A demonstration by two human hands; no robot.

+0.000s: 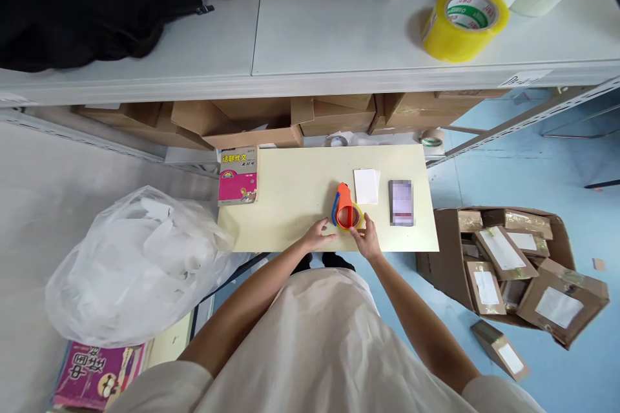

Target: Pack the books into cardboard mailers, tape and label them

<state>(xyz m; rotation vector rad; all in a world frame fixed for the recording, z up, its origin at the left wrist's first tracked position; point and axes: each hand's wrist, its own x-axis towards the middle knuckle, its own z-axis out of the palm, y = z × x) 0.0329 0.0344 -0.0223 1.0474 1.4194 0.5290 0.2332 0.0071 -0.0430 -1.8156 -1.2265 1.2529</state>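
Touching: my right hand has its thumb and fingers at the near right edge of a roll of yellow tape; whether they grip it I cannot tell.
Left hand: my left hand is held with thumb and fingers parted, just beside the dispenser's near left side.
Dispenser: the orange hand-held tape dispenser, with a blue strip down its left side, carries that roll and lies between my hands, slightly ahead of them, its narrow end pointing away from me.
Tabletop: a pale cream rectangular tabletop spreads out under and beyond both hands.
Slips: small white rectangular paper slips lie overlapping just beyond my right hand.
Phone: a flat rectangular phone with a blurred purplish screen lies right of my right hand and a little farther off.
Book: a thick pink-and-grey paperback book sits well left of my left hand, at the far corner.
Bag: a bulging translucent plastic bag stands well out to the left of my left hand.
Carton: a large brown cardboard carton, filled with smaller taped boxes, is on the floor to the right of my right hand.
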